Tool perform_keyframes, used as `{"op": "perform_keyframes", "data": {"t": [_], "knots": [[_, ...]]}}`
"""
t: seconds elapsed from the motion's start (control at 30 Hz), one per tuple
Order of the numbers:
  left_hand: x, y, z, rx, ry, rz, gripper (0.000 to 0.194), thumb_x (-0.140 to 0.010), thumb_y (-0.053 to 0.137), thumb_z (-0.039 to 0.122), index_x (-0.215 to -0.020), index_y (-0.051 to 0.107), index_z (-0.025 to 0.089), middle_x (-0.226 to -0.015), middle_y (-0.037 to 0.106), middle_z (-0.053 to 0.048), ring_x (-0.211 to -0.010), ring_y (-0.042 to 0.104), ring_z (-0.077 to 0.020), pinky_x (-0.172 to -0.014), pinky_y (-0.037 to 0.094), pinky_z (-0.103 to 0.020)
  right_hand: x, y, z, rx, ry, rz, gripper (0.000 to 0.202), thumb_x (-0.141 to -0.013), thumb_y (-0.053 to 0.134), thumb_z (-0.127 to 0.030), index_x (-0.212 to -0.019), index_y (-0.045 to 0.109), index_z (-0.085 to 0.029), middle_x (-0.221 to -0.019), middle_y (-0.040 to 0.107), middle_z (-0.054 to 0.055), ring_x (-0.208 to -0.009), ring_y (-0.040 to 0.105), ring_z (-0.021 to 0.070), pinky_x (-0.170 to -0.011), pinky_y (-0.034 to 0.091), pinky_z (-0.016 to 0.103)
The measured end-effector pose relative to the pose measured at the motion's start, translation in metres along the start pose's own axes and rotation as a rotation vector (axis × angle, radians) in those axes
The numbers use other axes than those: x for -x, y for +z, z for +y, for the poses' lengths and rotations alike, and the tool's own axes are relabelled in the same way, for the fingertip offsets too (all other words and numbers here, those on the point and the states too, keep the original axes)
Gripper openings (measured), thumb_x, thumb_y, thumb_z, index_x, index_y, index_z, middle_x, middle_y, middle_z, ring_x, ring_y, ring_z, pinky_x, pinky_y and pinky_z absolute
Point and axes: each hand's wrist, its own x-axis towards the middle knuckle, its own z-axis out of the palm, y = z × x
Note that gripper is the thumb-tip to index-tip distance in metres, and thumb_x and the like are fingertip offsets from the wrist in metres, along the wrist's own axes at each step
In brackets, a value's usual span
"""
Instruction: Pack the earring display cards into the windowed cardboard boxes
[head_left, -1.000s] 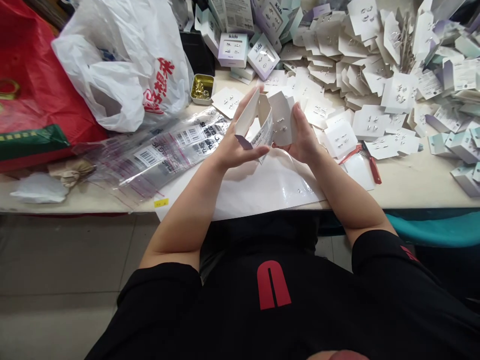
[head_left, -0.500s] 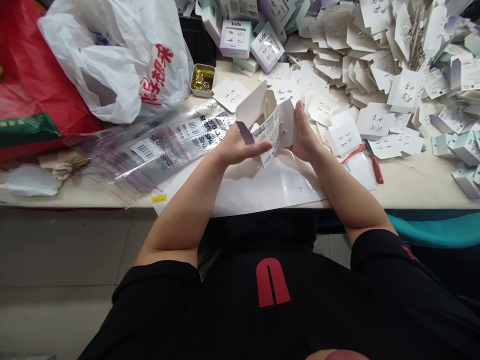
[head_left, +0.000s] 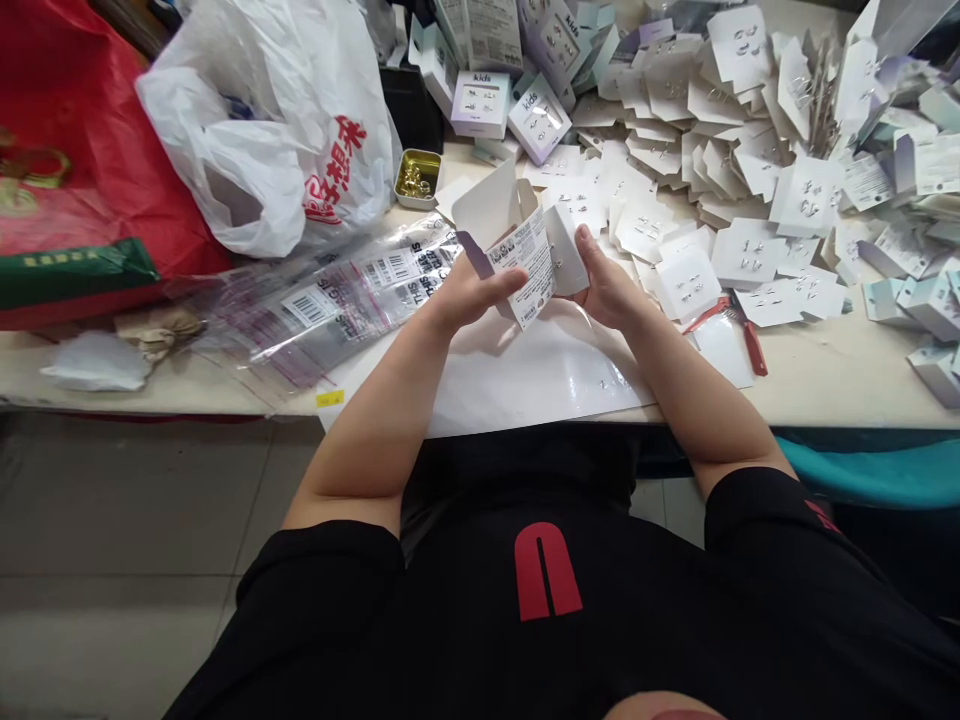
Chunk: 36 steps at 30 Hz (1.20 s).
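Note:
My left hand [head_left: 474, 292] is closed round a small printed box [head_left: 523, 268], its thumb across the printed face. The box's flaps stand open at the upper left. A white card [head_left: 566, 250] with small metal pieces is in my right hand [head_left: 606, 285], held between thumb and fingers at the right side of the box. Part of the card is hidden by the box. Both hands are above a white sheet [head_left: 510, 385] on the table.
Many white cards [head_left: 686, 282] with jewellery and boxes [head_left: 480, 104] cover the back and right. Red-handled pliers [head_left: 754, 348] lie at the right. Leftward are a tin [head_left: 418, 178] of gold pieces, clear plastic bags [head_left: 330, 310], a white bag [head_left: 277, 130] and a red bag [head_left: 97, 160].
The box has turned so more of its printed face shows. Both hands have shifted slightly left, still holding the box and card. The whole view has also shifted a little.

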Motion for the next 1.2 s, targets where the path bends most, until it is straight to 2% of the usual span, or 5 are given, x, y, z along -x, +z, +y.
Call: {"op": "perform_keyframes", "data": {"t": [0.2,0.4,0.57,0.87,1.2], "knots": [[-0.001,0.002,0.001,-0.153,0.067,0.025,0.093,-0.078,0.075,0.092,-0.141,0.066,0.025,-0.136,0.076,-0.015,-0.139,0.069,-0.0457,-0.117,0.059,-0.063,0.007,0.003,-0.009,-0.197,0.061,-0.037,0.091,-0.076,0.068,-0.098,-0.131,0.072,-0.025,-0.124,0.079,0.013,-0.112,0.077,0.0345,-0.091,0.073,0.047],[-0.002,0.005,0.005,-0.145,0.022,-0.018,0.092,-0.078,0.074,0.092,-0.139,0.067,0.023,-0.132,0.076,-0.016,-0.131,0.073,-0.0423,-0.115,0.06,-0.059,0.001,0.004,-0.003,-0.252,0.113,0.11,0.078,-0.078,0.073,-0.094,-0.112,0.075,-0.024,-0.105,0.08,0.01,-0.086,0.075,0.0247,-0.064,0.068,0.034],[-0.002,-0.014,-0.013,-0.493,0.057,0.225,0.098,-0.076,0.08,0.091,-0.146,0.056,0.027,-0.14,0.068,-0.017,-0.141,0.062,-0.0432,-0.123,0.05,-0.062,0.002,-0.008,-0.014,-0.259,0.076,0.257,0.08,-0.084,0.065,-0.096,-0.114,0.076,-0.023,-0.096,0.077,0.01,-0.081,0.074,0.0223,-0.062,0.067,0.032],[0.0,-0.01,-0.027,-0.881,0.125,0.346,0.089,-0.082,0.093,0.041,-0.151,0.036,0.036,-0.149,0.052,-0.016,-0.143,0.051,-0.0409,-0.123,0.046,-0.067,0.015,-0.007,-0.029,-0.201,0.036,0.018,0.089,-0.089,0.05,-0.099,-0.122,0.076,-0.021,-0.094,0.077,0.01,-0.074,0.074,0.0239,-0.055,0.063,0.035],[0.0,-0.011,-0.039,-0.947,0.225,0.27,0.08,-0.087,0.086,0.042,-0.151,0.038,0.038,-0.146,0.051,-0.013,-0.139,0.049,-0.0396,-0.122,0.047,-0.066,0.018,-0.01,-0.024,-0.201,0.253,-0.12,0.075,-0.093,0.066,-0.084,-0.131,0.068,-0.019,-0.089,0.076,0.009,-0.068,0.071,0.0238,-0.054,0.062,0.035]]}}
